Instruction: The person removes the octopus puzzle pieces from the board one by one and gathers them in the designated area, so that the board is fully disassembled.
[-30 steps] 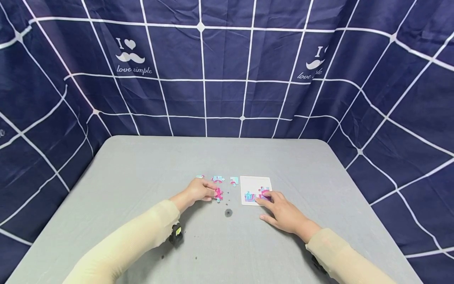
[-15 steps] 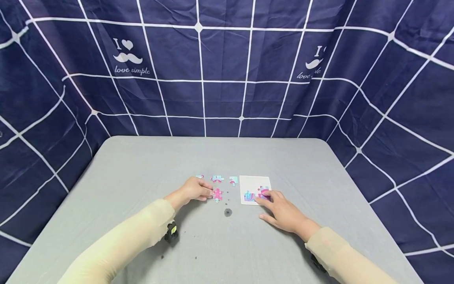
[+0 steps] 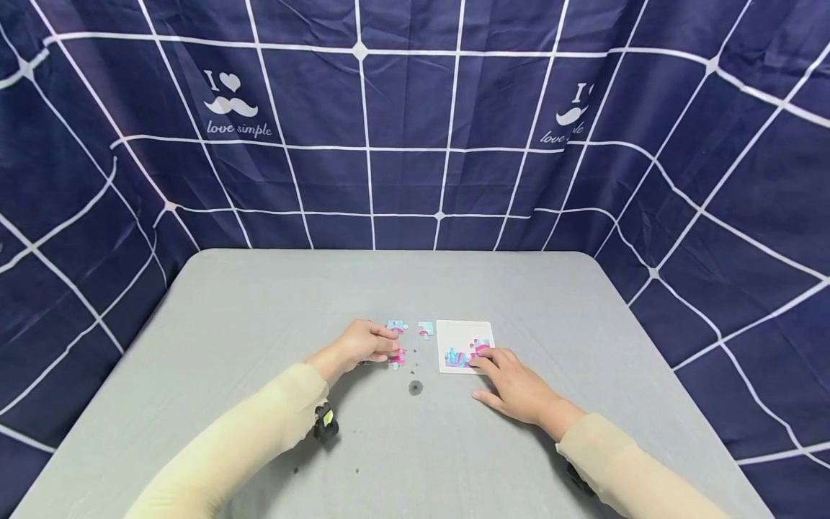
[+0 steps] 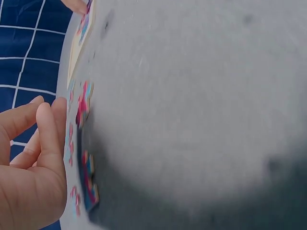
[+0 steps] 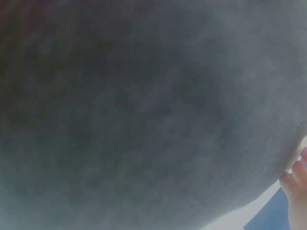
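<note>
My left hand (image 3: pixel 364 342) is over the left part of the puzzle pieces, its fingertips partly covering a pink puzzle piece (image 3: pixel 397 360). In the left wrist view, the left hand (image 4: pixel 36 158) has loosely bent fingers with nothing seen between them. The pink piece (image 4: pixel 84 103) lies on the table beyond its fingertips, and another puzzle piece (image 4: pixel 89 179) lies nearer the wrist. My right hand (image 3: pixel 519 386) rests its fingertips on joined puzzle pieces (image 3: pixel 457 358) in a white square tray (image 3: pixel 457 331). Only a few fingers of the right hand (image 5: pixel 297 187) show in the right wrist view.
Two light blue and pink pieces, a middle one (image 3: pixel 396 326) and a right one (image 3: pixel 425 329), lie left of the tray. A dark round stain (image 3: pixel 416 388) marks the grey table (image 3: pixel 415 454). A navy gridded curtain (image 3: pixel 408 130) surrounds the table.
The left hand first drew back from the pink piece, leaving it flat on the table. Now it is farther right and covers part of that piece again. The right hand stays on the tray.
</note>
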### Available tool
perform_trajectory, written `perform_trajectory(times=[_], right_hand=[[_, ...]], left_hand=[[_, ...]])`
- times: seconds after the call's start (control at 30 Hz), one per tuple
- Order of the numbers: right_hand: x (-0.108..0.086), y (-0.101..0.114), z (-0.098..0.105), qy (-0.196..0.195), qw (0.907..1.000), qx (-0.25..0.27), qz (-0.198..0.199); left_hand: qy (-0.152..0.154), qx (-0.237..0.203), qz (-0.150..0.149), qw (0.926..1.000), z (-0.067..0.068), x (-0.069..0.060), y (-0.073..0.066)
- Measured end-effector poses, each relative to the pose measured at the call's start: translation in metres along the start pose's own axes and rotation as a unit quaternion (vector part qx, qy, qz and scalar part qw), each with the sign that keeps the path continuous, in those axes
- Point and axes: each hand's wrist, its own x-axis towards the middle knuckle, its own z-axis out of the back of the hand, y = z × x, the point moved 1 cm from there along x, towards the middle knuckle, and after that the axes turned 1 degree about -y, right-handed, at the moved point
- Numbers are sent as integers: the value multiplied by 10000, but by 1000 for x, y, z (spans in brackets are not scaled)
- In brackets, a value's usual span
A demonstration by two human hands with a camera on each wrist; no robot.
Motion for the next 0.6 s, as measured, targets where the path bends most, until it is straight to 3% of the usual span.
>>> perform_trajectory(times=[0.3, 0.6], right_hand=[[1, 0, -1, -113, 9999, 23, 81], [1, 1, 1, -101, 9999, 74, 28]], left_hand=[[319, -363, 49, 9988, -20, 9, 2], [323, -574, 11, 9978, -44, 21, -7]])
